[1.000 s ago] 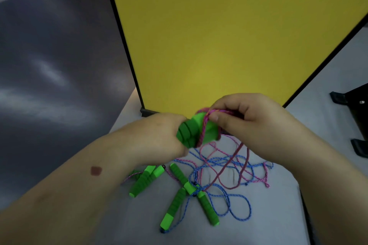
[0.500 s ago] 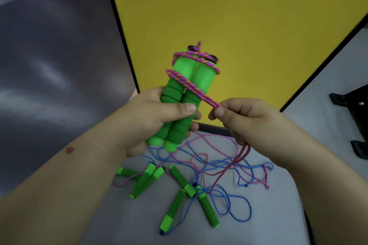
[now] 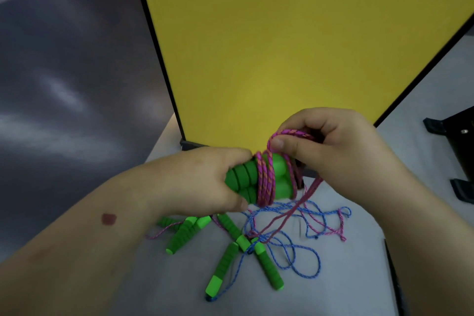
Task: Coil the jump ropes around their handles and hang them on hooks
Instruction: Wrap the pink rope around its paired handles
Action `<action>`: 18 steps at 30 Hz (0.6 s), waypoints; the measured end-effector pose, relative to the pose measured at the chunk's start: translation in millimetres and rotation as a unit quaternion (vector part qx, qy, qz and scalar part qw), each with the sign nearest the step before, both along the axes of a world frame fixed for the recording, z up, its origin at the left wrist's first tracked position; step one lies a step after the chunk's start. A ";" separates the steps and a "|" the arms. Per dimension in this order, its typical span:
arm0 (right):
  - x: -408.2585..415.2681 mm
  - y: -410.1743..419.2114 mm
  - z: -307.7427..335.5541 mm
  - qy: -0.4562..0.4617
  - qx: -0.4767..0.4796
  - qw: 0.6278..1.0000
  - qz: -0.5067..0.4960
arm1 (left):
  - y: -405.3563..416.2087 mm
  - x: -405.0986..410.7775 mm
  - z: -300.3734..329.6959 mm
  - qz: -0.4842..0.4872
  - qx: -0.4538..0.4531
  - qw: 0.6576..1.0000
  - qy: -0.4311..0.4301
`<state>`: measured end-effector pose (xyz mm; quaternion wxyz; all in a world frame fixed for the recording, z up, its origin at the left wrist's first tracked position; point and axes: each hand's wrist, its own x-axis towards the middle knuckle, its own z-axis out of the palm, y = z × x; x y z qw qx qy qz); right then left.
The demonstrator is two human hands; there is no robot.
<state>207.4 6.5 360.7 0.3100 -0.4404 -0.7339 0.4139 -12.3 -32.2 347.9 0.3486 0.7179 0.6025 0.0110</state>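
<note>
Grey table [image 3: 333, 285] under a yellow panel [image 3: 295, 46] carries loose green handles [image 3: 269, 268] and tangled blue rope [image 3: 297, 256]. My left hand [image 3: 202, 182] grips two paired green handles [image 3: 246, 179], held sideways above the table; my right hand [image 3: 331, 146] pinches the pink rope [image 3: 266, 182] coiled round them.

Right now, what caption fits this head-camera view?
Left hand grips paired green foam handles while right hand winds pink braided rope around them.
</note>
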 end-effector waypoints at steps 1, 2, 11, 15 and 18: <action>1.7 0.9 0.7 0.002 -0.005 1.000 -0.008 | 0.0 -3.9 1.2 -0.013 -0.025 0.999 -0.017; 3.9 2.3 0.2 -0.003 -0.006 1.000 -0.006 | -0.3 -7.5 2.3 -0.023 -0.062 0.996 -0.064; -2.1 1.3 -13.4 0.044 -0.125 0.991 -0.017 | -3.6 -17.3 11.5 0.079 -0.194 0.809 -0.550; -6.3 -0.9 -15.1 -0.084 -0.093 0.992 0.010 | 5.6 -4.1 4.6 0.227 -0.048 0.837 -0.495; -5.5 -0.5 -12.5 -0.143 -0.096 0.985 0.022 | 5.9 7.9 1.9 0.299 0.055 0.833 -0.461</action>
